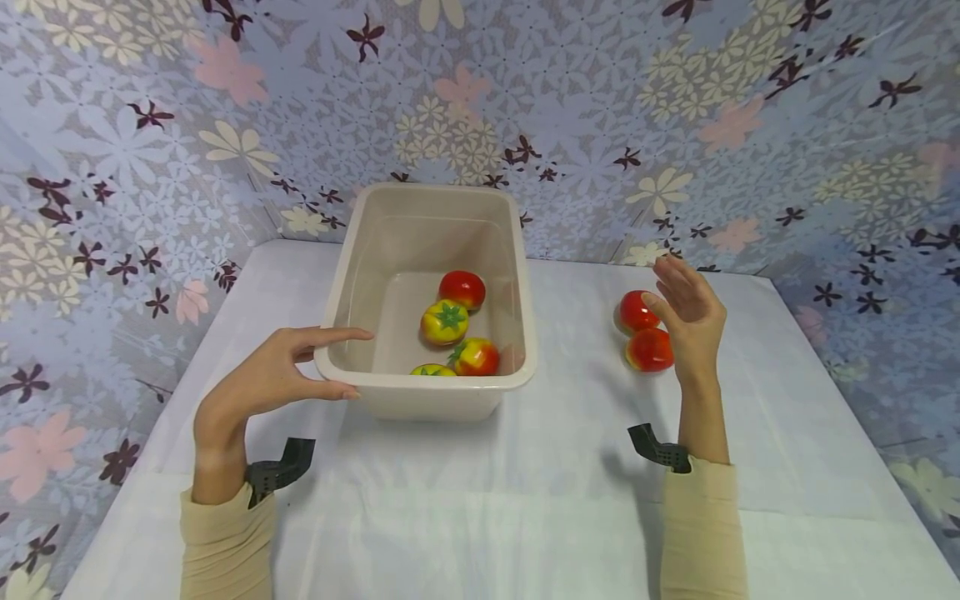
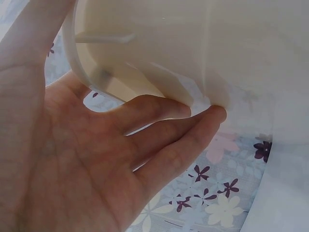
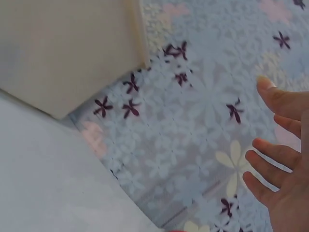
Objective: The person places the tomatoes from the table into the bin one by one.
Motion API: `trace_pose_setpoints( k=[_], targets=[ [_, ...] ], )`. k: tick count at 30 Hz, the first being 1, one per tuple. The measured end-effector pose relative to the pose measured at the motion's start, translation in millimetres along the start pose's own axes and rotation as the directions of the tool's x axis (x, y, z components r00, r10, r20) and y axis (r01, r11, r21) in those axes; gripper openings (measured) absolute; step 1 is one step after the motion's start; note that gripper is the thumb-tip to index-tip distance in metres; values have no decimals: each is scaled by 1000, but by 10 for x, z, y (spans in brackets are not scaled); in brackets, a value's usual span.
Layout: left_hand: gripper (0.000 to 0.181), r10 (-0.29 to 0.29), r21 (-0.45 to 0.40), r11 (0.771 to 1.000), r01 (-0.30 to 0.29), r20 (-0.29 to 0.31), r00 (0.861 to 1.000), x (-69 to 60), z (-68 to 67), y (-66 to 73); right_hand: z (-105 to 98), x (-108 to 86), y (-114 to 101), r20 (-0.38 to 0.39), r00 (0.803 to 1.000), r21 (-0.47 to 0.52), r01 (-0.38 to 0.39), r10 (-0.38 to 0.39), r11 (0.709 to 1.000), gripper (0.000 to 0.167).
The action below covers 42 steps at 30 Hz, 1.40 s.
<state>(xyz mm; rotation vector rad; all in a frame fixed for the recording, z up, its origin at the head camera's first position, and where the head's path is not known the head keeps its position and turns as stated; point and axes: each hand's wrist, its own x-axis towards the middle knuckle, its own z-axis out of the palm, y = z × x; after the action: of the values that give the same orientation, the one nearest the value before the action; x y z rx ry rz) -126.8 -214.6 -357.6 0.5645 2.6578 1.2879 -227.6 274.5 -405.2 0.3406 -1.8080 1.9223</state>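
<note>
A beige plastic bin (image 1: 427,403) stands on the table left of centre. Inside it lie several glossy toy tomatoes (image 1: 462,290), red or yellow-green, some with green leafy tops. My left hand (image 1: 277,375) holds the bin's near left corner, index finger over the rim and thumb along the outside of the front wall. In the left wrist view its other fingers (image 2: 169,150) lie by the outer wall. My right hand (image 1: 692,321) is raised with loosely bent fingers and holds nothing. Close to it, two red tomatoes (image 1: 649,350) lie together on the table, partly covered by the hand.
White cloth covers the table (image 1: 555,500). Behind it hangs a flowered backdrop (image 1: 585,108), right up to the table's far edge. The bin's back end comes close to that backdrop. Dark wrist mounts (image 1: 281,468) stick out inward from both forearms.
</note>
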Motion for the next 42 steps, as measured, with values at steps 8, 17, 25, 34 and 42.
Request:
trace_pose_setpoints(
  k=[8, 17, 25, 34, 42],
  targets=[
    [65, -16, -8, 1000, 16, -1, 1000, -3, 3, -16, -247, 7, 152, -36, 997, 35, -71, 72, 997, 48],
    [64, -1, -5, 1000, 1, -3, 1000, -2, 0, -17, -367, -12, 242, -39, 987, 75, -151, 154, 986, 47],
    [65, -6, -9, 1000, 6, 3, 1000, -5, -3, -3, -523, -65, 338, 13, 974, 89, -226, 226, 970, 50],
    [63, -5, 1, 1000, 5, 1, 1000, -7, -6, 7, -683, -127, 481, -1, 912, -76, -410, 411, 909, 53],
    [63, 9, -11, 1000, -9, 2, 1000, -9, -5, 20, -740, -164, 574, 65, 892, -46, -444, 447, 895, 56]
  ],
)
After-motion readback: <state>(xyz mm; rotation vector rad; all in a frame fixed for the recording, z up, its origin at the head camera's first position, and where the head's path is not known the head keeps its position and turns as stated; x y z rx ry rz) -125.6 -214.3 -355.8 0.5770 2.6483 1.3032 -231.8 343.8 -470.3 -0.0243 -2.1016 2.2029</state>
